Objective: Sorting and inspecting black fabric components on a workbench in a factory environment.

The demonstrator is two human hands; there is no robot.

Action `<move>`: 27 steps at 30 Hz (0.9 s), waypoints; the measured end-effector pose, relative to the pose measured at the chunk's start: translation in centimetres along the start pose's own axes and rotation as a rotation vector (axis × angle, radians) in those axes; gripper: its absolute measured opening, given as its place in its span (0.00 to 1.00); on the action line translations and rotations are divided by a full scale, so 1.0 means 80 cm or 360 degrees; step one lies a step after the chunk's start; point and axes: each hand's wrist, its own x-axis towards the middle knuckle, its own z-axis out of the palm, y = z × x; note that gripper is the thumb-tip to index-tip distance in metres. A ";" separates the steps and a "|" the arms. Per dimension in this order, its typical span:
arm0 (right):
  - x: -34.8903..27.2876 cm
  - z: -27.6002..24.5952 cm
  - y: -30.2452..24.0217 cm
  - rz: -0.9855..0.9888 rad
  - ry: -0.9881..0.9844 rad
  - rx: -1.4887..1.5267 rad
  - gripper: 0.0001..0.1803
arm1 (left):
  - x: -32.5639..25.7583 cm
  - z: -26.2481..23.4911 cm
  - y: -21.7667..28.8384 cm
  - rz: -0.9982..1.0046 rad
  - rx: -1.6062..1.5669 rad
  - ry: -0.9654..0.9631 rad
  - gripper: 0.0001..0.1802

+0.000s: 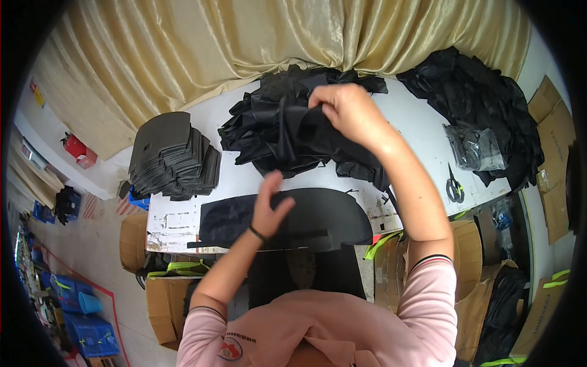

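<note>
Pink shirt (379, 321) is cropped; right grip (350, 111) pinches black fabric (304, 124), blurred left grip (268, 214) spread.

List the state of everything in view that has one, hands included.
Left hand, open, blurred
Right hand, fingers curled at middle cloth pile, grip unclear
Panel, lying flat
Middle cloth pile, crumpled
Right cloth pile, heaped
Stack, fanned
Scissors, apparently closed
Bag, filled
Lower left carton, open
Curtain, drawn

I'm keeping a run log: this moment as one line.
left hand: open, over black panel; right hand: over black cloth heap, grip unclear; stacked grey sheets: left; scissors: right
</note>
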 end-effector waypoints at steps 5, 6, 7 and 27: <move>0.078 -0.057 -0.008 0.0071 0.0265 -0.0026 0.07 | 0.140 -0.037 0.037 -0.0047 -0.0120 -0.0254 0.44; 0.096 -0.062 0.007 0.0060 0.0284 -0.0047 0.07 | 0.153 -0.035 0.040 -0.0017 -0.0120 -0.0258 0.44; 0.112 -0.064 0.027 0.0004 0.0523 -0.0225 0.07 | 0.166 -0.030 0.039 -0.0085 -0.0097 -0.0310 0.44; 0.144 -0.113 0.048 0.0407 0.0038 0.0710 0.05 | 0.268 -0.002 0.084 0.0092 -0.0612 -0.0172 0.37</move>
